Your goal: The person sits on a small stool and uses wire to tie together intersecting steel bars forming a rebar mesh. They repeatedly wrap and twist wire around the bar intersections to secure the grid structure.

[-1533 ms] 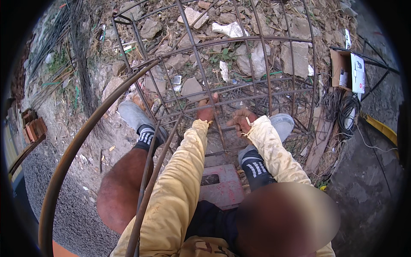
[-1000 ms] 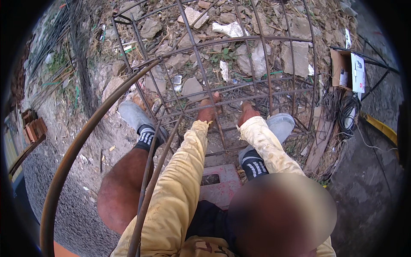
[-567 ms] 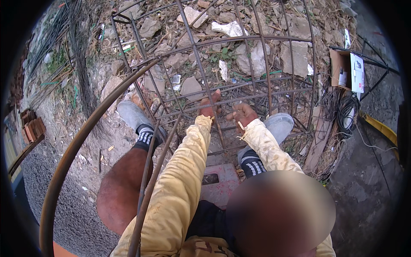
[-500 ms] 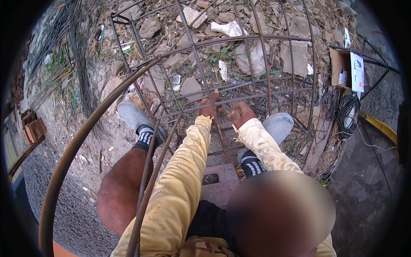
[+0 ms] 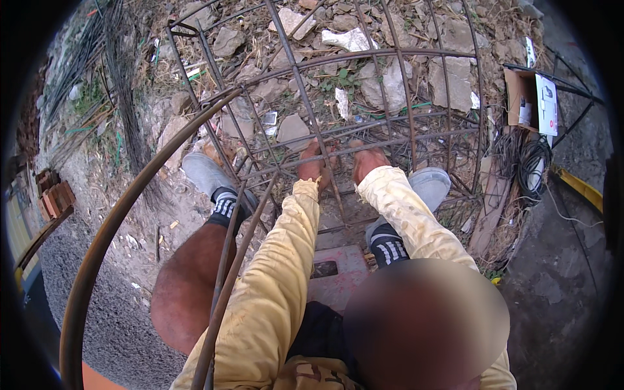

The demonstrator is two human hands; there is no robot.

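Note:
A rusty rebar cage (image 5: 403,97) of crossed bars stands over the ground in front of me. My left hand (image 5: 312,162) is closed about a bar crossing low in the cage, beside a slanting bar; its fingertips are partly hidden. Just to its right, my right hand (image 5: 369,162) is a curled fist at the same low cross-bar. What sits inside its fingers is hidden. Both yellow sleeves reach forward between my knees. A thick curved bar (image 5: 117,214) sweeps up along the left, and two thinner bars pass by my left forearm.
Broken stones (image 5: 390,88) and rubble lie under and beyond the cage. Bundled wires (image 5: 123,84) are at the far left, with bricks (image 5: 55,198) below. An open cardboard box (image 5: 523,101) and coiled cable (image 5: 533,162) are on the right. Between my grey shoes lies a reddish slab (image 5: 338,276).
My right hand has turned and its fingers have curled in, closer to the low bar. My left hand has shifted slightly left and down. The view has moved slightly.

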